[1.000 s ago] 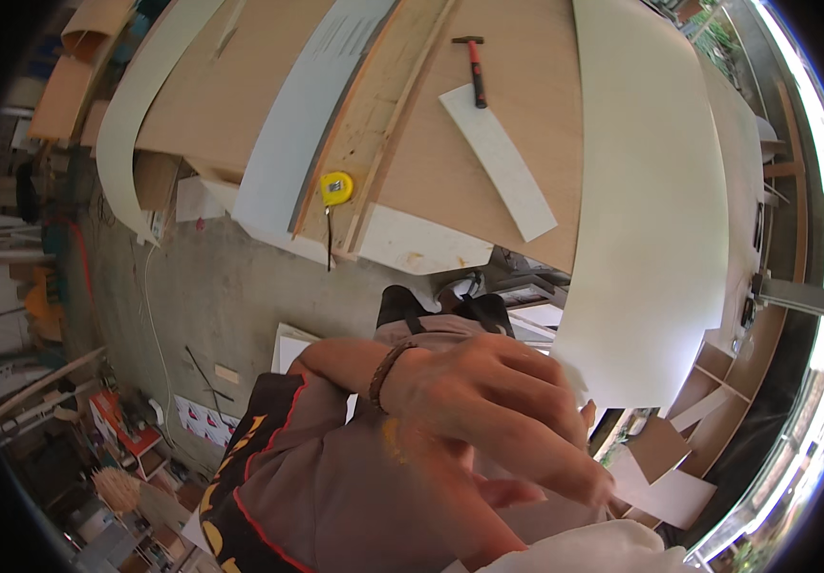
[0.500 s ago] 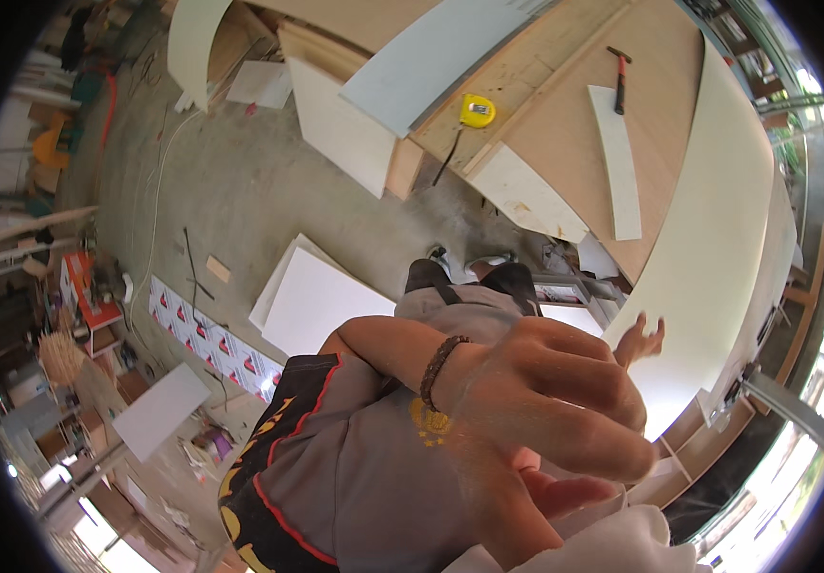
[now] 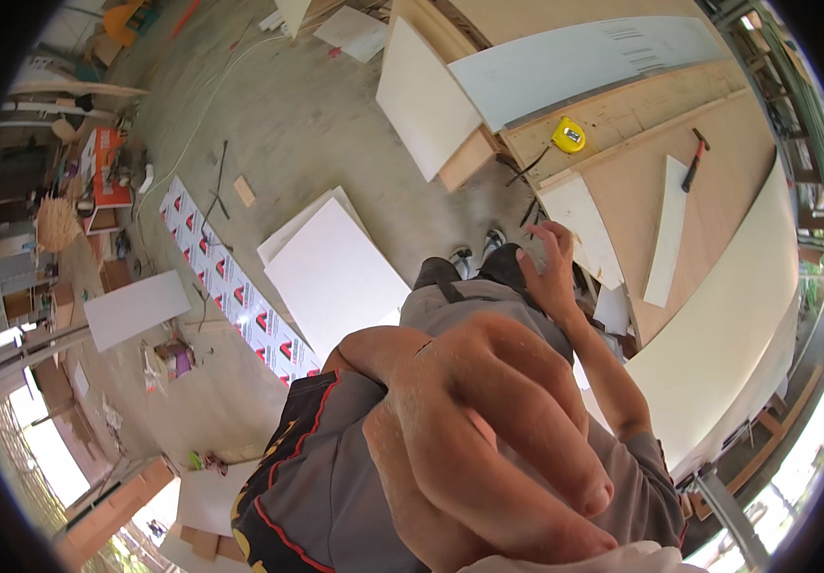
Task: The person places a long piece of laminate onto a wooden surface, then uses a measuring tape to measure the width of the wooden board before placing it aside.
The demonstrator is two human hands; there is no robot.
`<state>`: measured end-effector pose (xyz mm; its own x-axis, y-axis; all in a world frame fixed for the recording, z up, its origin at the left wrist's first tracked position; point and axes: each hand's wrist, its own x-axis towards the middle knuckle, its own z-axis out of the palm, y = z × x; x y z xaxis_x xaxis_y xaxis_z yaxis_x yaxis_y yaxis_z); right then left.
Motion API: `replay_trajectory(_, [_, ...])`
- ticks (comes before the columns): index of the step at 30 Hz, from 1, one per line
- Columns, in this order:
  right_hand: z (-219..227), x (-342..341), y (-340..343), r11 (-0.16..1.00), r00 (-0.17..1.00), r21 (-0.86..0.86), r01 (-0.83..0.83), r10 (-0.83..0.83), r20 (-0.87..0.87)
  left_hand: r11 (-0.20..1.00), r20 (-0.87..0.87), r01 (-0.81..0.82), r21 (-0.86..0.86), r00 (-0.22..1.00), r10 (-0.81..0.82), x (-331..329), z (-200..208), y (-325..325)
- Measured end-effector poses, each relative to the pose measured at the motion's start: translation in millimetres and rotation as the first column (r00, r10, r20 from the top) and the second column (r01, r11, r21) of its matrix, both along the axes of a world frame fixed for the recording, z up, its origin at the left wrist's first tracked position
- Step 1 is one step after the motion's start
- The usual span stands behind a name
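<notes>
My left hand point(image 3: 488, 420) is large and close in the lower middle. Its fingers are loosely bent and apart, pointing to the lower right, and I see nothing between them. White cloth point(image 3: 584, 559) lies along the lower edge beside its fingertips. Farther out, my right hand point(image 3: 552, 267) is raised with fingers spread and slightly curled, holding nothing. It appears over the near corner of the workbench, beside a white board piece point(image 3: 584, 220); whether it touches is unclear. On the bench lie a yellow tape measure point(image 3: 569, 136), a hammer point(image 3: 695, 160) and a narrow white strip point(image 3: 666, 234).
White panels point(image 3: 335, 277) lie stacked on the concrete floor point(image 3: 297, 124), beside a long printed sheet point(image 3: 240, 296). A curved cream panel point(image 3: 727, 353) runs along the bench's right side. A grey-blue panel point(image 3: 574, 72) lies across the bench.
My right hand has come from the right edge of the bench to in front of my body. My left hand has shifted left. The view has turned, moving the bench rightward and down.
</notes>
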<state>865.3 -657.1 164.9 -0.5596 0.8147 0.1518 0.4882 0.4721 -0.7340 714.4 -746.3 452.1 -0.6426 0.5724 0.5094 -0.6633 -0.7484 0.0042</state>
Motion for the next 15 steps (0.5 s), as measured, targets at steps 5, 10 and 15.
replay_trajectory(5, [-23.0,-8.7,14.0,0.992,0.996,-0.082,-0.094,0.094,0.002,0.787,-0.343,-0.606,-0.111,0.767,0.542,22.1,10.7,51.9])
replay_trajectory(10, [-21.1,-5.7,53.5,0.993,0.996,-0.079,-0.085,0.084,-0.013,0.744,-0.401,-0.653,-0.144,0.726,0.559,25.6,4.2,63.9])
replay_trajectory(15, [-36.2,2.5,96.2,0.996,0.998,-0.084,0.030,-0.034,-0.045,0.892,-0.642,-0.434,-0.126,0.721,0.260,14.6,-2.6,71.1])
